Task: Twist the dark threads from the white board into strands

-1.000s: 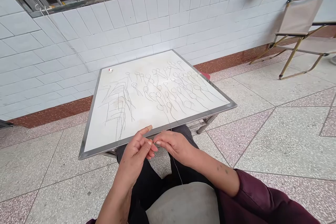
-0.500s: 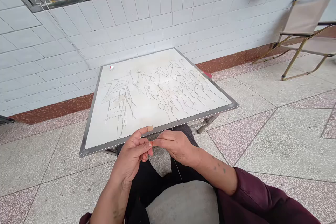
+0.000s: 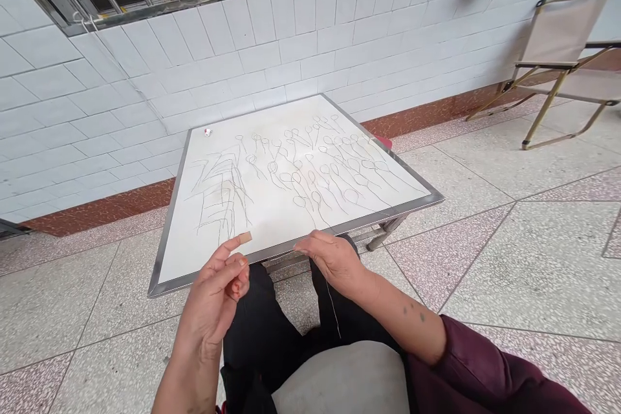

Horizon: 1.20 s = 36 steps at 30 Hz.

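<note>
My right hand (image 3: pixel 337 265) is just off the table's near edge, its fingers pinched together. From it a thin wire (image 3: pixel 334 310) hangs down over my lap. Apart from it, to the left, my left hand (image 3: pixel 218 288) pinches thumb against fingers; anything between them is too fine to make out. Its index finger sticks out and wears a tan bandage (image 3: pixel 246 238) at the tip. On the white table (image 3: pixel 272 226), many thin looped wires (image 3: pixel 316 198) lie spread over the middle and right. Straighter wire lengths (image 3: pixel 216 207) lie in a loose bunch at the left.
A small white-and-red item (image 3: pixel 207 132) sits at the table's far left corner. The table's grey metal rim (image 3: pixel 402 208) faces my knees. Behind it stands a white tiled wall (image 3: pixel 291 45) with a barred window. A folding chair (image 3: pixel 557 45) is at the right.
My hands have moved apart from where they met. The left went left and the right shifted slightly right, the wire still hanging from it. The view has tilted slightly.
</note>
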Each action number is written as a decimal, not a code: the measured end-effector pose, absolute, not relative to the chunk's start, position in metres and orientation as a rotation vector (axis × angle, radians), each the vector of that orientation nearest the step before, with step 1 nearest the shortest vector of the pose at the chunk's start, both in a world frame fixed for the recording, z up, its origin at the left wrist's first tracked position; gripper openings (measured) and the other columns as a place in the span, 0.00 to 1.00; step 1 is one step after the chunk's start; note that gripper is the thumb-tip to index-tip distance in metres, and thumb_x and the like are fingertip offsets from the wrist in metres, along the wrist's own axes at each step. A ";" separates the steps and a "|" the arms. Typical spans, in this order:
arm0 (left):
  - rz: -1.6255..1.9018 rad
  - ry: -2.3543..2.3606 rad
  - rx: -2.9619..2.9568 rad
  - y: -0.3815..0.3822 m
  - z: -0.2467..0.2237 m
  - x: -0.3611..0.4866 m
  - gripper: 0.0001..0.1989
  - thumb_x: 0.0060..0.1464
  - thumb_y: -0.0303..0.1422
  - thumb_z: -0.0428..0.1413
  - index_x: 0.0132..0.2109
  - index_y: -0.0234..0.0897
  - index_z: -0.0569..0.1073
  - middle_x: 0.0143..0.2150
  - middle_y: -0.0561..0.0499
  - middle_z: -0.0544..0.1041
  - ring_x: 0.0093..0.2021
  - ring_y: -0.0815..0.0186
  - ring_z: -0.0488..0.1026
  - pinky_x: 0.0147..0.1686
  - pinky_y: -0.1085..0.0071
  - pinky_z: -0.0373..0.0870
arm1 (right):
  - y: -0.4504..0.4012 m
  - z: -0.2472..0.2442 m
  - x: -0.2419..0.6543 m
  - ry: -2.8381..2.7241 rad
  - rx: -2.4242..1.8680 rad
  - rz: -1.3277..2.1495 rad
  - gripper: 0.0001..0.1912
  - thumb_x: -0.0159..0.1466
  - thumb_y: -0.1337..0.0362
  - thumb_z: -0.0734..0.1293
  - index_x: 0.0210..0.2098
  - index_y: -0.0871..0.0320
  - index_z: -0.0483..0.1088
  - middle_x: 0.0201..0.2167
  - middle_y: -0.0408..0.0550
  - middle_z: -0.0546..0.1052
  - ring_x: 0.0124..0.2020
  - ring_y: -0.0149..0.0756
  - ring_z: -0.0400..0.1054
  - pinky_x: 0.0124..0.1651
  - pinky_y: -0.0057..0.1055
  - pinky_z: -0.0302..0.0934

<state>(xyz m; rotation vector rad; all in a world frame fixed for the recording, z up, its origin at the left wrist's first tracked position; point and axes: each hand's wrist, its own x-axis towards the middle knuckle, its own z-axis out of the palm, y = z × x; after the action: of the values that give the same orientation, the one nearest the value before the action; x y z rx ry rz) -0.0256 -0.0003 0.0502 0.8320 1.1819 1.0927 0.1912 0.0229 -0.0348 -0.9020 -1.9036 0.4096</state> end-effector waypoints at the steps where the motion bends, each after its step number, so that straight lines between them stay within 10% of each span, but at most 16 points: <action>1: 1.153 1.222 0.858 -0.001 0.051 -0.028 0.29 0.48 0.33 0.65 0.57 0.34 0.71 0.23 0.58 0.67 0.22 0.75 0.56 0.21 0.78 0.53 | 0.024 -0.035 0.192 -1.881 -0.917 0.414 0.14 0.70 0.71 0.57 0.43 0.54 0.74 0.30 0.45 0.73 0.30 0.30 0.67 0.33 0.25 0.61; 9: 0.858 1.403 1.379 -0.009 0.043 -0.011 0.24 0.59 0.45 0.55 0.60 0.42 0.69 0.33 0.52 0.75 0.32 0.66 0.69 0.31 0.71 0.66 | 0.020 -0.030 0.192 -1.978 -0.860 0.413 0.14 0.71 0.69 0.57 0.44 0.55 0.74 0.31 0.45 0.73 0.31 0.29 0.67 0.33 0.24 0.61; 23: 1.119 1.289 1.101 -0.010 0.030 -0.009 0.25 0.55 0.39 0.60 0.58 0.37 0.71 0.28 0.55 0.73 0.26 0.71 0.64 0.28 0.74 0.63 | 0.010 -0.016 0.187 -1.587 -1.077 1.117 0.07 0.66 0.60 0.64 0.41 0.55 0.68 0.28 0.40 0.72 0.26 0.29 0.62 0.31 0.27 0.58; 36: 0.996 1.753 1.969 -0.018 0.041 0.002 0.15 0.60 0.40 0.54 0.52 0.48 0.77 0.42 0.50 0.80 0.43 0.58 0.76 0.43 0.61 0.72 | 0.005 -0.019 0.179 -1.612 -1.114 1.020 0.07 0.65 0.62 0.65 0.43 0.55 0.71 0.25 0.39 0.71 0.25 0.29 0.62 0.31 0.26 0.55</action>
<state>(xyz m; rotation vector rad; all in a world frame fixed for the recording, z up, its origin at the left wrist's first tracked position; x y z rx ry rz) 0.0020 -0.0182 0.0409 1.9692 1.7533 0.9956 0.1795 0.0051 -0.0191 -1.1139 -1.6120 1.0197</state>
